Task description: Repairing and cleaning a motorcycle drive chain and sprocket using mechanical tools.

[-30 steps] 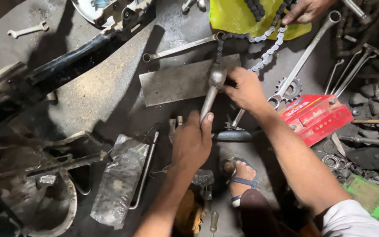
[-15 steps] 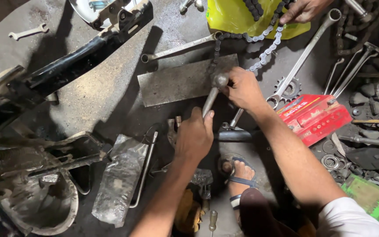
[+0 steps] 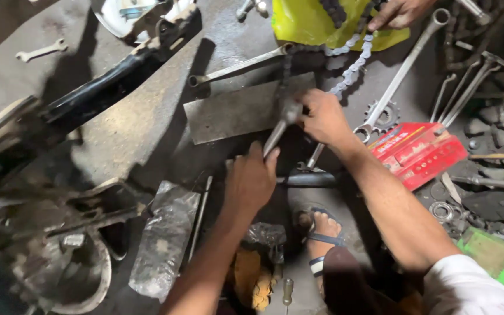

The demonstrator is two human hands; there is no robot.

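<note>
A flat steel plate (image 3: 240, 111) lies on the floor (image 3: 118, 128); it is judged heavy and stiff. Across its near edge a hammer (image 3: 281, 125) is held: the handle is clamped in the left hand (image 3: 252, 181), the head steadied by the closed right hand (image 3: 322, 116). The greasy chain (image 3: 351, 67) beside it is judged slippery, best pinched by its links.

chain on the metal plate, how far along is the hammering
Done: the chain is laid across the flat metal plate. In hand: the left hand grips a hammer whose head sits at the chain, and the right hand steadies the spot. Left: the chain is not visibly separated, and the spanners lie unused.
</note>
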